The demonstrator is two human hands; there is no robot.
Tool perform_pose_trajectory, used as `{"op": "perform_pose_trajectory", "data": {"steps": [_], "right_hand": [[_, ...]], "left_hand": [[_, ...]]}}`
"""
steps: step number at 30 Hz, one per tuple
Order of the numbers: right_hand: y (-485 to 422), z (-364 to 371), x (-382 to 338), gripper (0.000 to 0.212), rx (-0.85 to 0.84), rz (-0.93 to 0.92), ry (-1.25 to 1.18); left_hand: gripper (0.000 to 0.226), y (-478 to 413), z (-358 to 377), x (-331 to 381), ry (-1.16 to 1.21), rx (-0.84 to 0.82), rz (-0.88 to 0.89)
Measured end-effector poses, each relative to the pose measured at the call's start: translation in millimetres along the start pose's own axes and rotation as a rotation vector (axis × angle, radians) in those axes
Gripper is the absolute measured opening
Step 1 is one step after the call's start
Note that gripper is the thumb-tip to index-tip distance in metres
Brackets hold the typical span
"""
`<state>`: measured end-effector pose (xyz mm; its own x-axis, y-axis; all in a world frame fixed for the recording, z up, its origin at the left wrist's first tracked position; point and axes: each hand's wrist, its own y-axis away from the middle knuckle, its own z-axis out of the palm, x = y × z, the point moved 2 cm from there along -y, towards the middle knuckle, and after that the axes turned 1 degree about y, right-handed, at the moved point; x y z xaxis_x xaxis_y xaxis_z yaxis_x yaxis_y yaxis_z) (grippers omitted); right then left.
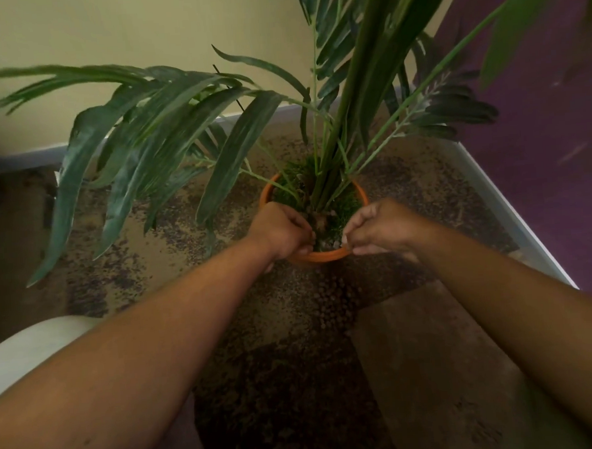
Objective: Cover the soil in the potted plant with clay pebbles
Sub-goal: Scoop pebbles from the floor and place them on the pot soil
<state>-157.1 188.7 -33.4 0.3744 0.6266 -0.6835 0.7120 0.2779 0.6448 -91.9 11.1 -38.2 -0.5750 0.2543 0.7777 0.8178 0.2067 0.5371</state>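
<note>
1. Orange plastic pot (323, 256) stands at the centre of the frame on a mottled brown floor (185, 237), in a corner between a cream wall (106, 28) at upper left and a purple wall (542, 177) at right.
2. Plant (186, 127): long green fronds spread from the pot toward the upper left and upper right; the stems rise from the pot centre.
3. Pot surface: green moss-like cover (341, 204) across the far half; a few pale pebbles (333, 244) lie just inside the near rim.
4. Left hand (281, 230): at the near-left rim, fingers curled inward over the pot interior, tips close together. Whether it holds pebbles cannot be determined.
5. Right hand (378, 227): at the near-right rim, fingers bent and pinched toward the thumb, touching or just above the rim. Contents cannot be determined.
6. Loose brown clay pebbles (336, 301) lie scattered on the floor just below the pot, between the two forearms.
7. Frame is blurred; fine detail at the fingertips is not legible.
</note>
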Motion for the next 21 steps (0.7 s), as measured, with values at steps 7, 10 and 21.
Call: {"op": "perform_pose_trajectory", "data": {"steps": [7,10,21], "right_hand": [[-11.3,13.6,-2.9,0.009,0.079,0.005,-0.091],[-15.8,11.9,-3.0,0.009,0.078,0.029,-0.134],[-34.2,-46.4,42.7,0.024,0.648,0.262,-0.065]], "left_hand": [[0.019,-5.7,6.9,-3.3,0.190,-0.028,-0.120],[0.022,-8.4,4.8,-5.2,0.181,0.014,-0.114],[0.028,13.3,5.5,6.7,-0.311,-0.411,0.044]]}}
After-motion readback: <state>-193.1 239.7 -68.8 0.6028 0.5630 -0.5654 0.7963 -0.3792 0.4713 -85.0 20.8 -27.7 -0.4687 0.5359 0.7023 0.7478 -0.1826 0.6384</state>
